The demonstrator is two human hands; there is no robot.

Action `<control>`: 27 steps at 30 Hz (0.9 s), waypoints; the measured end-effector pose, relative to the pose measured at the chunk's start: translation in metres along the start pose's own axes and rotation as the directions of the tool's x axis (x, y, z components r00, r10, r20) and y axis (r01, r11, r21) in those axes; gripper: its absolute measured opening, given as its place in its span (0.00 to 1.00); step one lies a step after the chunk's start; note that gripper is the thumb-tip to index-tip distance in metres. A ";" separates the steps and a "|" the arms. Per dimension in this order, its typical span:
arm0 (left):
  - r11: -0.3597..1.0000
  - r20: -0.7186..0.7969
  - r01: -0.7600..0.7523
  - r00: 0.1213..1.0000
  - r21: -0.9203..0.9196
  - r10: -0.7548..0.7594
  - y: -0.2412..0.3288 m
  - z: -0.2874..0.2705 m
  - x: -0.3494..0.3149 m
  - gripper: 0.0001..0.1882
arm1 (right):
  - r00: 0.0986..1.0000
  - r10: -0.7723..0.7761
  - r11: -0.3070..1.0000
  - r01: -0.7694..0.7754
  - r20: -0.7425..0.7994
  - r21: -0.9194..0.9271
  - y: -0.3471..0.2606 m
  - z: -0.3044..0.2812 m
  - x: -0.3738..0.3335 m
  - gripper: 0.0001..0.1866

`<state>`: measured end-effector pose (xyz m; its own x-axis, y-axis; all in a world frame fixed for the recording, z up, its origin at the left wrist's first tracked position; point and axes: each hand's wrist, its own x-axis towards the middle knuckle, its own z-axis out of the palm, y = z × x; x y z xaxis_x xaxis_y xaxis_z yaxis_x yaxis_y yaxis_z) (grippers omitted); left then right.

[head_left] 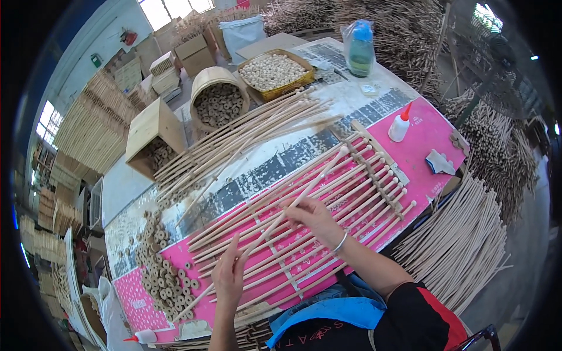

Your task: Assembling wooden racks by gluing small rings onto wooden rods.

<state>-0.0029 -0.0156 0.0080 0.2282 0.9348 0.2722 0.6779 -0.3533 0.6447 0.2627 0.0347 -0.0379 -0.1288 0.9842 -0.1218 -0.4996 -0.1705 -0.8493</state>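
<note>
My right hand [316, 219] pinches a wooden stick [316, 181] along its upper half. A round ball caps the stick's far end, and its lower end slants toward a heap of wooden rings [167, 281]. My left hand [228, 275] is beside the stick's lower part, thumb and forefinger stretched apart; the stick passes by the thumb and partly behind the hand. Under both hands, several ball-tipped sticks [351, 202] lie side by side on a pink sheet [418, 146], their far ends across a notched wooden rack [374, 178].
Bare sticks [234, 143] lie beyond, near a wooden box [155, 131] and a round tub [213, 76] of rings. A yellow basket [305, 76] holds small balls. A red-tipped glue bottle [399, 126] stands at right; stick bundles [459, 234] and a fan [497, 52] flank the table.
</note>
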 end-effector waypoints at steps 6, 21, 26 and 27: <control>0.990 0.058 0.084 0.995 -0.110 -0.078 -0.024 -0.014 -0.022 0.21 | 0.992 -0.084 0.996 0.082 -0.093 -0.028 -0.037 -0.034 0.011 0.14; 0.995 0.110 0.078 0.991 -0.069 -0.070 -0.008 -0.006 0.006 0.15 | 0.996 0.004 0.998 -0.010 -0.090 -0.066 -0.042 -0.068 0.005 0.16; 0.995 0.136 0.076 0.988 -0.063 -0.067 -0.005 0.001 0.017 0.15 | 0.986 -0.021 0.997 0.009 -0.163 -0.076 -0.044 -0.082 0.005 0.12; 0.995 0.139 0.085 0.987 -0.056 -0.077 -0.003 0.002 0.020 0.14 | 0.985 -0.023 0.997 0.010 -0.170 -0.074 -0.045 -0.083 0.005 0.12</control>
<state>0.0011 0.0039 0.0095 0.2702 0.9553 0.1200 0.6551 -0.2737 0.7042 0.3560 0.0516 -0.0430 0.0304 0.9817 -0.1879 -0.4361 -0.1561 -0.8862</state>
